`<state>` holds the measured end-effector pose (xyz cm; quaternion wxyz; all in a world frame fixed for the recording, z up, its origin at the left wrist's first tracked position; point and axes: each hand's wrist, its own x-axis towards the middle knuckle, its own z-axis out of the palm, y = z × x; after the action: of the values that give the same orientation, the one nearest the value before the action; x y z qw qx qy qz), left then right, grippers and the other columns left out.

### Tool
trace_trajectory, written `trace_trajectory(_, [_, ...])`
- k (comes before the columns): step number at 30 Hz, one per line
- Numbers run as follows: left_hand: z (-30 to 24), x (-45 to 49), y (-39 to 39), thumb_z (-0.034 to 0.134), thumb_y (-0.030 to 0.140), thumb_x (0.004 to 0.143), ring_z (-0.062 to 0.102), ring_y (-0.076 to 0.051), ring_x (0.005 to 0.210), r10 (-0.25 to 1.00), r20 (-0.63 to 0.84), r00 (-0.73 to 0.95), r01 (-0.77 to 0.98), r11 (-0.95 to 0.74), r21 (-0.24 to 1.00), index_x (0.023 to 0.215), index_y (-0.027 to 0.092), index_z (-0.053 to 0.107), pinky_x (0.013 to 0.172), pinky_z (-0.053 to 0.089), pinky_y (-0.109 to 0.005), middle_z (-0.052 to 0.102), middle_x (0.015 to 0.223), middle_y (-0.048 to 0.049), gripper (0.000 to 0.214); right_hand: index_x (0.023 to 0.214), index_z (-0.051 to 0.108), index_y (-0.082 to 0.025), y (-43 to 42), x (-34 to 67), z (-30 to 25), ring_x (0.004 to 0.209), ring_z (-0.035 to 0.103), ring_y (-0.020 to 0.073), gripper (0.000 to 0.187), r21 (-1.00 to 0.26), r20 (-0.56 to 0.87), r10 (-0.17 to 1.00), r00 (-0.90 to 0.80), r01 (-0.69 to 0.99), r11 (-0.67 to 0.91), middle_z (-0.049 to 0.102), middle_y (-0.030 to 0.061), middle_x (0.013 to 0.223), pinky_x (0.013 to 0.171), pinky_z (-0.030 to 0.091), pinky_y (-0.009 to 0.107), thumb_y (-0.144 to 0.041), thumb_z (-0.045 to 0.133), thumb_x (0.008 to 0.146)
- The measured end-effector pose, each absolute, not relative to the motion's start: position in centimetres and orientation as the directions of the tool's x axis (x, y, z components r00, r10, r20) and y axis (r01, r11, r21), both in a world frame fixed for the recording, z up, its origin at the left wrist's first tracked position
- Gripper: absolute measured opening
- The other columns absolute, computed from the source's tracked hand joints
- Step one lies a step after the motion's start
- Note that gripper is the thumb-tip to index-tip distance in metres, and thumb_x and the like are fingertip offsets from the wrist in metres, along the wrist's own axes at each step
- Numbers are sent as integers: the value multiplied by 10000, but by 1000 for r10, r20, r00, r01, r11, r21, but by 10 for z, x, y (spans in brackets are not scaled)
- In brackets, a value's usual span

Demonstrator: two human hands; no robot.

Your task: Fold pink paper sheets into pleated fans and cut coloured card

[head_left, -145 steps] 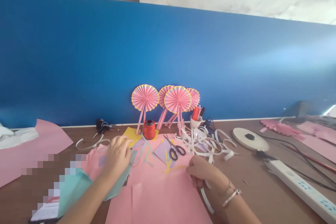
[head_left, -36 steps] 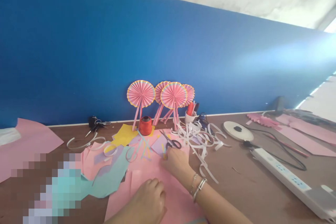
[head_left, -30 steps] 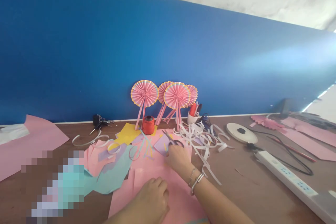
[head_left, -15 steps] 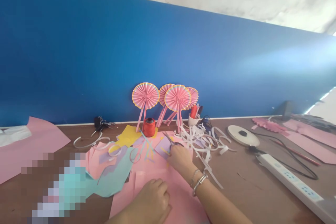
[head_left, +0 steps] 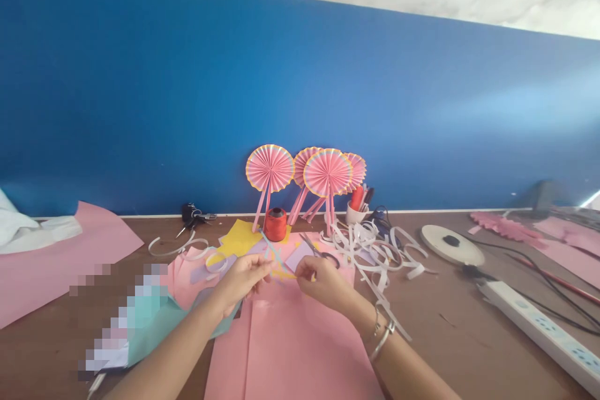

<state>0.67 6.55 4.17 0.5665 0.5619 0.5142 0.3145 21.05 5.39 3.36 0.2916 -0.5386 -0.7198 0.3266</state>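
Observation:
Over the pink paper sheet (head_left: 300,350), my left hand (head_left: 244,278) is closed, with thumb and finger pinched together. My right hand (head_left: 323,281), wearing bracelets at the wrist, faces it a short gap away, its fingers curled in a pinch. Anything thin between the fingers is too small to make out. Just behind the right hand lie the scissors (head_left: 313,245), near a small lilac paper piece (head_left: 297,256). Thin blue and yellow paper strips (head_left: 277,255) lie scattered between and behind the hands. A red thread spool (head_left: 275,225) stands beyond them.
Pleated pink paper fans (head_left: 270,169) lean against the blue partition (head_left: 187,106). Curled white strips (head_left: 375,244) heap at right, before a white pen cup (head_left: 356,215). A power strip (head_left: 539,325) and a round lid (head_left: 451,247) lie farther right. Teal paper (head_left: 159,331) is at left.
My right hand has drawn back from the scissors, which stay on the paper. My left hand has moved forward and turned, so both hands now meet in pinches. The view has shifted slightly.

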Motion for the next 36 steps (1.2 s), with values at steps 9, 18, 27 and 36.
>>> trace_trajectory(9, [48,-11,73,593,477,709,470,-73,452,892,-293,343,426,130,895,781,160,553,393,268,-191,642,718,-23,328,702,627,-151,56,203,23,615,509,106,128,-889,15,972,-235,442,121,616,-3,659,565,371,211,-113,507,674])
trace_trajectory(18, [50,-16,71,584,394,681,472,-78,440,827,-365,428,527,100,844,715,162,545,382,281,-196,652,683,-11,238,711,634,-151,51,201,20,588,489,96,114,-894,-10,971,-237,437,97,600,-15,644,554,349,213,-144,522,692])
trace_trajectory(27, [56,-15,70,548,306,639,491,-84,467,821,-395,413,558,115,822,680,160,562,401,285,-196,658,698,-18,153,723,630,-155,51,202,17,588,500,94,116,-896,-20,969,-245,434,91,586,-17,640,545,354,204,-152,515,704])
trace_trajectory(36, [48,-24,71,495,272,652,527,-110,492,781,-402,478,650,-6,760,625,182,544,432,297,-203,531,556,37,106,741,657,-147,43,197,17,596,502,96,170,-887,-49,963,-266,456,81,622,-3,685,544,358,202,-118,496,696])
